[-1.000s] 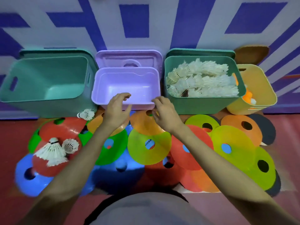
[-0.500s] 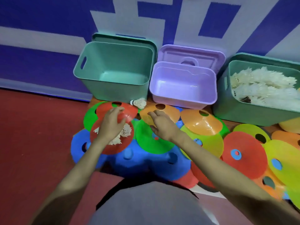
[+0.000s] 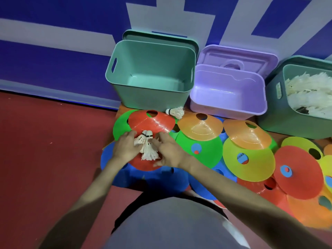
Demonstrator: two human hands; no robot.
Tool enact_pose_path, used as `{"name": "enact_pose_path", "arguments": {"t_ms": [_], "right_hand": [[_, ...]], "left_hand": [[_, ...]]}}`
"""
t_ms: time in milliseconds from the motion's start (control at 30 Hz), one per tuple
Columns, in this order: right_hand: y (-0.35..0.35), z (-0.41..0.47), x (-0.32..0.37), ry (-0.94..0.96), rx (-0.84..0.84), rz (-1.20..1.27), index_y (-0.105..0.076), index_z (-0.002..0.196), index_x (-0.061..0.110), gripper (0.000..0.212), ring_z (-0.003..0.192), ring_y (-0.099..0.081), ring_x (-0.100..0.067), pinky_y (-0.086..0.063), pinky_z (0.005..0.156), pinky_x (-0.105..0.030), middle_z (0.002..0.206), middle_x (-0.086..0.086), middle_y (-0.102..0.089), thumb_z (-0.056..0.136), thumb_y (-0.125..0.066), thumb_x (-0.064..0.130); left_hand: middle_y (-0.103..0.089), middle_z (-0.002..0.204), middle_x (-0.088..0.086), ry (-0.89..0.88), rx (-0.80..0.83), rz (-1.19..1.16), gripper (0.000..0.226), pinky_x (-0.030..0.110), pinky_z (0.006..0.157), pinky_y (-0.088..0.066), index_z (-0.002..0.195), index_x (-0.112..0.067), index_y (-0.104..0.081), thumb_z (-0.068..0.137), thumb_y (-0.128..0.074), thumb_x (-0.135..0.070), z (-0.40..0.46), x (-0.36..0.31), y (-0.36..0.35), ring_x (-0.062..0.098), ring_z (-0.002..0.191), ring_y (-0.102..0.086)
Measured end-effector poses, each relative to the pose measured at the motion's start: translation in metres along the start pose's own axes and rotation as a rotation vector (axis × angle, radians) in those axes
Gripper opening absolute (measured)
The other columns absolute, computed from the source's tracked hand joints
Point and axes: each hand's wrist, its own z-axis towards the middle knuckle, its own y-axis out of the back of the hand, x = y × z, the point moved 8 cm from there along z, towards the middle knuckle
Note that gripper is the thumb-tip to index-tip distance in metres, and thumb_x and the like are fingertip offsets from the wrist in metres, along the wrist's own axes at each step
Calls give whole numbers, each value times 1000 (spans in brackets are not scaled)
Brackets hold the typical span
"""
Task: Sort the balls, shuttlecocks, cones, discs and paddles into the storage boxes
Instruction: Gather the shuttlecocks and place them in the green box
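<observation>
Both hands [image 3: 125,147] [image 3: 169,152] now flank 2 shuttlecocks [image 3: 146,146].

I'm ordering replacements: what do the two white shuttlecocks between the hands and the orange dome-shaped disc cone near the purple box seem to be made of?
Two white shuttlecocks: the skirts look like real feathers, matte, with separate ribbed vanes; rounded white bases with a dark band, possibly cork.
Orange dome-shaped disc cone: likely thin flexible plastic, glossy and slightly translucent, with moulded concentric rings and light glare.

Empty green box [image 3: 150,81] stands open-topped; lone shuttlecock [image 3: 175,112] lies before it.
</observation>
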Motion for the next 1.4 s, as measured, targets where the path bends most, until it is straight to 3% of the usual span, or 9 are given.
{"name": "enact_pose_path", "arguments": {"t_ms": [267, 500, 700, 867, 933, 1033, 1167, 1267, 1400], "right_hand": [[-5, 9, 9, 14, -22, -35, -51, 134, 7, 65, 105, -47, -35, -42, 91, -42, 121, -19, -47, 73, -72, 18], [35, 0, -11, -108, -386, 323, -69, 103, 5, 21, 78, -61, -25, -49, 75, -33, 94, -12, -62, 93, -51, 12], [59, -4, -34, -344, -509, 625, -70, 89, 8, 11, 55, -46, -6, -37, 58, -20, 67, 2, -60, 90, -59, 11], [55, 7, -24, -377, -445, 942, -61, 78, 19, 16, 61, -52, -16, -48, 63, -35, 60, 1, -52, 89, -63, 8], [56, 12, -13, -330, -415, 1082, -64, 81, 6, 12, 56, -56, -14, -49, 59, -28, 59, -2, -56, 92, -60, 9], [49, 20, -8, -329, -375, 1171, -64, 88, 1, 27, 64, -61, -26, -49, 62, -34, 70, -14, -65, 99, -49, 20], [21, 28, -6, -227, -209, 576, -65, 103, 9, 18, 86, -65, -19, -51, 80, -33, 95, -6, -70, 90, -58, 19], [-11, 34, 15, -14, 86, 48, -63, 113, 12, 40, 111, -54, -27, -45, 94, -36, 111, -7, -60, 76, -72, 25], [-13, 39, 37, 114, 59, -115, -63, 95, 4, 28, 103, -49, -33, -40, 83, -37, 106, -16, -54, 71, -72, 13]], "left_hand": [[-65, 116, 12, -45, 17, -84, 43, 41, 86, -48, 123, -7, -55, 86, -68, -25, -3, 13, -6, 32, 108, -60], [-66, 119, 4, -131, -29, -275, 37, 39, 97, -48, 122, -11, -61, 87, -68, -20, -9, 15, 5, 21, 111, -62], [-53, 128, -9, -403, -118, -375, 64, 5, 104, -28, 129, -10, -58, 71, -83, -7, -19, -23, 34, -4, 119, -45], [-58, 121, -10, -305, -200, -475, 67, 2, 94, -34, 128, -7, -58, 68, -86, -16, -19, -24, 43, -8, 110, -49], [-63, 115, -10, -243, -245, -544, 61, 6, 91, -41, 126, -8, -59, 71, -84, -14, -20, -17, 47, -5, 104, -56], [-70, 104, -6, -128, -293, -638, 53, 31, 86, -54, 119, -11, -61, 71, -84, -14, -24, 4, 49, 7, 95, -66], [-72, 106, 0, -3, -332, -733, 60, 43, 89, -55, 118, -13, -61, 66, -82, -34, -30, 35, 46, 14, 97, -69], [-72, 104, 1, 47, -337, -765, 64, 44, 89, -55, 116, -15, -61, 62, -79, -43, -33, 45, 42, 15, 95, -70], [-73, 103, -1, 59, -334, -764, 61, 47, 87, -55, 114, -18, -61, 63, -79, -45, -35, 47, 39, 16, 94, -70]]}}
